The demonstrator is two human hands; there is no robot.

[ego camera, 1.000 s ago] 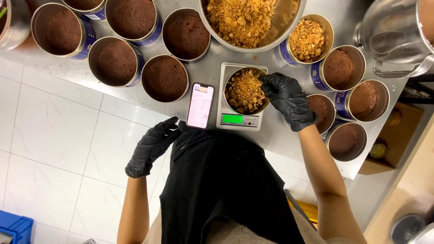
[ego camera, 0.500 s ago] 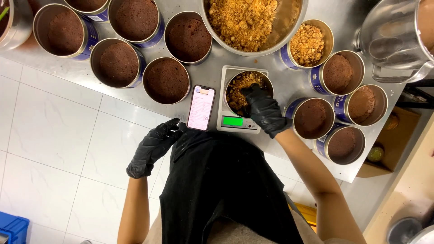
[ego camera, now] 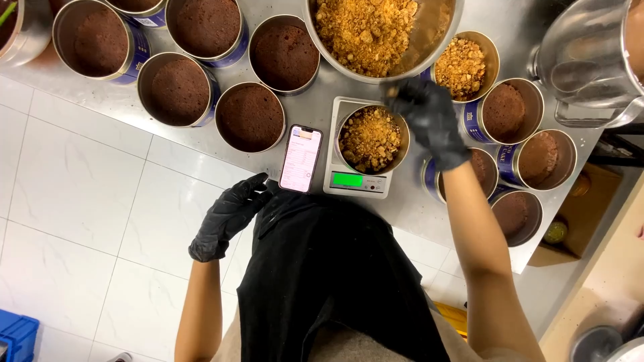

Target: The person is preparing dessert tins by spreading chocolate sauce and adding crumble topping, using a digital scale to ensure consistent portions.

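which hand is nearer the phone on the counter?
Left. The left hand rests at the counter edge just beside the phone, fingertips almost touching it. The right hand is far past the scale, up by the big bowl of crumbs.

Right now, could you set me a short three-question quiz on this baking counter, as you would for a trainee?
1. True or false: the tin on the scale holds golden crumbs.
2. Which of the hands is up by the big bowl? A) left hand B) right hand
3. What flat thing lies just left of the scale?

Key:
1. True: the tin on the scale is filled with golden crumbs.
2. B: the right hand is between that tin and the bowl's rim; the left hand is at the counter edge.
3. A phone with its screen lit.
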